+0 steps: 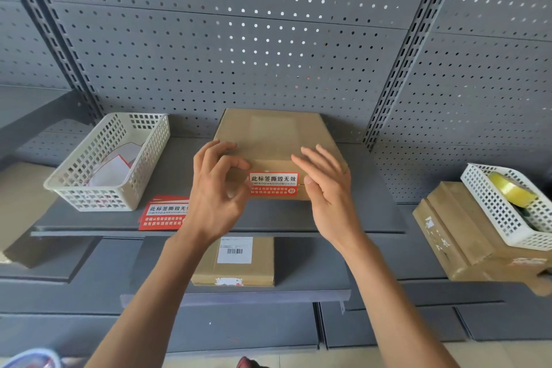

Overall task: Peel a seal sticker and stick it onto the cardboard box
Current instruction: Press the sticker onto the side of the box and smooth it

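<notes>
The red rectangular seal sticker (pixel 274 184) lies across the front flap seam of the flat brown cardboard box (pixel 276 140) near the grey metal shelf's (pixel 373 218) front edge; both hands flank it, the left hand (pixel 219 188) loosely curled, gripping nothing, the right hand (pixel 327 185) flat with fingers released; uneven pressing could trap wrinkles or lift a corner; a shove might slide the box back; open shelf lies either side.

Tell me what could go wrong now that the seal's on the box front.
The seal sticker spans the flap seam of the cardboard box; unless pressed down, an edge could lift. The left hand and right hand flank it, and a push might slide the box back on the shelf. The spare stickers overhang the shelf edge and could be knocked off.
</notes>
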Tool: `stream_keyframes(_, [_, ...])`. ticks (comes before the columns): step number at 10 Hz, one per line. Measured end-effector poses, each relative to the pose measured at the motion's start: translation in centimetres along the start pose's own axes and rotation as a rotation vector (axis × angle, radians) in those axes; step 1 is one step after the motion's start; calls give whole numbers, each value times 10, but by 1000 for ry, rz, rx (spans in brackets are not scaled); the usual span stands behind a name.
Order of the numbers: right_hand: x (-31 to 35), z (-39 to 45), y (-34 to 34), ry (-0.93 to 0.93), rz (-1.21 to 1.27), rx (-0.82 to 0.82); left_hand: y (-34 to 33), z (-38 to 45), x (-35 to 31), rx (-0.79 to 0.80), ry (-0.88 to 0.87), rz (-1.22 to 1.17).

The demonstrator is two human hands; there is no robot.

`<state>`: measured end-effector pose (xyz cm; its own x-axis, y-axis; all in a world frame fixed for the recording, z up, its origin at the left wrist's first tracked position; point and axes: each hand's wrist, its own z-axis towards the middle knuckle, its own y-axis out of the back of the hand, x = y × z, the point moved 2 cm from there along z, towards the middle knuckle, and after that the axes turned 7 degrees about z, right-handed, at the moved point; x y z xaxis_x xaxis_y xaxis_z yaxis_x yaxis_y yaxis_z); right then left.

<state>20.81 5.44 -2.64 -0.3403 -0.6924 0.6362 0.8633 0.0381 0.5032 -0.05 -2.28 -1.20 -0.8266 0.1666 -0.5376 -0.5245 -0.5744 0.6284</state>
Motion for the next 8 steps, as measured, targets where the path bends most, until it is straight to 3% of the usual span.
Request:
stream_keyframes(6, [-9, -31, -23, 1, -48, -45, -13, -27, 22, -3, -31, 8])
stream_keyframes(8, [15, -7, 23, -252, 2, 154, 1, -18, 22, 17, 132, -90])
